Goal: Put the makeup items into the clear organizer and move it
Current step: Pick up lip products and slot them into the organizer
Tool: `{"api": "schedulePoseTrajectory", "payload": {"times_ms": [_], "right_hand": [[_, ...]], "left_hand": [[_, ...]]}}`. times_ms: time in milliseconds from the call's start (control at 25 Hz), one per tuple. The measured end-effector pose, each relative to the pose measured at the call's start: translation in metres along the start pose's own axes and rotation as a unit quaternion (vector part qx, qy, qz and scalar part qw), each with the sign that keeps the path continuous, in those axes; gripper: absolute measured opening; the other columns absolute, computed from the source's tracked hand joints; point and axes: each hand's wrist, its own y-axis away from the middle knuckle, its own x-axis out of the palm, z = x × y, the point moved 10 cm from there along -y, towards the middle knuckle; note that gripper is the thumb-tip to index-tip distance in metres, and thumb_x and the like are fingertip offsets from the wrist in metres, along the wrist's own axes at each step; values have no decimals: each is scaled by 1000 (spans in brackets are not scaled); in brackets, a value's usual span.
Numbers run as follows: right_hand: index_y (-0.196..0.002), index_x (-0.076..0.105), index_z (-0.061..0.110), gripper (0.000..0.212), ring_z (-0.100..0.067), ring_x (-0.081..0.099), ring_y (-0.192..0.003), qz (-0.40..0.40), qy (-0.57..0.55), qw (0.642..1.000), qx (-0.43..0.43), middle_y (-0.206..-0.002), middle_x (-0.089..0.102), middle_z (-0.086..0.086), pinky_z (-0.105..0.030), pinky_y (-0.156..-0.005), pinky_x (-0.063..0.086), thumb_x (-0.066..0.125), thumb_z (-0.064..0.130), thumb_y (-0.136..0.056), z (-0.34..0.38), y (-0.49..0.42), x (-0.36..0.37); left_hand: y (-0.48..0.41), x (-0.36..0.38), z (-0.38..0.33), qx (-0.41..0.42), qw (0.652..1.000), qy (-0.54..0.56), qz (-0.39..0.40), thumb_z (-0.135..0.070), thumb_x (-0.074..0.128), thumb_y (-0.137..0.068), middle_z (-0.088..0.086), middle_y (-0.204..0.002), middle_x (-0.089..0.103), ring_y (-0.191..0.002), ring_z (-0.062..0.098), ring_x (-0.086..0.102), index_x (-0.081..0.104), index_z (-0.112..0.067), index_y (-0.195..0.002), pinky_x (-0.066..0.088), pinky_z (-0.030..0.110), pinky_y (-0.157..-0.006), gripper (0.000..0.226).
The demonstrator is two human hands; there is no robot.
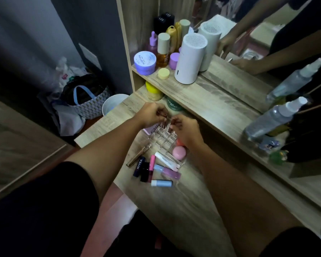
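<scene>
A clear organizer (163,137) with a grid of small slots stands on the wooden vanity top. Both hands grip its far rim: my left hand (152,114) at the far left corner, my right hand (185,129) at the far right. A pink round case (179,152) and an orange one (180,142) lie in its near tray. In front lie a white tube (166,160), a dark blue Nivea stick (139,166), a black lipstick (144,172), a pink stick (151,167), a purple bottle (168,172), a light blue tube (162,183) and a gold pen (139,154).
A raised shelf (202,93) behind the organizer carries a white cylinder (190,59), jars and bottles. Two clear spray bottles (272,119) stand at the right by the mirror. A bag (85,101) and a white bucket (111,106) sit on the floor at the left.
</scene>
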Motion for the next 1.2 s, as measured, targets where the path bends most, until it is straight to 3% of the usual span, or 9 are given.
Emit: {"api": "schedulePoseTrajectory", "payload": {"times_ms": [200, 560, 640, 760, 840, 960, 1040, 1120, 1200], "right_hand": [[-100, 67, 11, 26, -15, 67, -79, 35, -40, 998, -18, -92, 74, -8, -33, -83, 57, 75, 6, -75, 1, -2, 8], [-102, 64, 9, 25, -11, 61, -76, 69, -50, 996, -24, -90, 70, -7, -28, -81, 55, 72, 6, -78, -5, -1, 5], [-104, 63, 9, 26, -12, 61, -77, 69, -50, 996, -21, -85, 66, -4, -30, -83, 56, 71, 4, -79, -8, -3, 2], [-103, 63, 6, 23, -15, 61, -76, 72, -53, 996, -26, -84, 66, -7, -37, -85, 57, 68, 2, -81, -9, -7, 0], [-105, 62, 5, 24, -16, 61, -78, 76, -55, 995, -19, -88, 68, -11, -39, -87, 56, 68, 3, -82, -10, -7, 0], [-112, 59, 8, 31, -14, 61, -81, 75, -66, 995, -18, -94, 67, -8, -37, -88, 56, 67, 2, -83, -9, -6, -2], [-120, 56, 11, 39, -17, 63, -88, 79, -68, 994, -20, -106, 67, -12, -37, -91, 55, 66, 2, -83, -7, -5, -2], [-124, 56, 15, 42, -20, 66, -93, 86, -60, 994, -25, -110, 67, -13, -38, -92, 55, 65, 4, -84, -5, -5, -1], [-123, 57, 18, 41, -21, 67, -94, 88, -46, 994, -37, -110, 69, -13, -39, -91, 56, 66, 6, -84, -2, -4, 1]], "left_hand": [[6, 3, 2, -25, 999, -29, -10, -9, 74, -73, 14, -96, 73, -89, 22, 67, 67, -8, -99, 49, 25, -80, 27], [7, 7, -4, -42, 996, -74, -28, -9, 66, -79, 13, -101, 71, -91, 21, 64, 64, -7, -106, 42, 21, -79, 27], [7, 2, -9, -32, 994, -84, -54, -12, 63, -80, 14, -101, 70, -91, 25, 64, 64, -7, -107, 43, 24, -80, 27], [18, -17, 3, -64, 989, -26, -133, -17, 61, -82, 15, -85, 69, -77, 26, 65, 63, -7, -90, 48, 31, -72, 13], [35, -27, 31, -143, 963, 124, -189, -15, 57, -84, 14, -70, 66, -60, 22, 64, 55, -7, -79, 51, 29, -61, 9], [63, -17, 65, -222, 857, 405, -228, -8, 52, -87, 12, -57, 63, -47, 14, 60, 47, -12, -70, 48, 20, -44, 18], [74, -1, 71, -243, 793, 515, -216, -6, 51, -89, 8, -51, 66, -42, 11, 58, 47, -12, -71, 47, 17, -41, 19], [77, 13, 68, -251, 773, 552, -185, -6, 51, -89, 3, -54, 69, -47, 9, 61, 48, -14, -75, 47, 15, -43, 16], [73, 23, 61, -249, 784, 550, -145, -4, 53, -87, 1, -62, 68, -49, 6, 59, 54, -15, -90, 43, 15, -42, 12]]}}
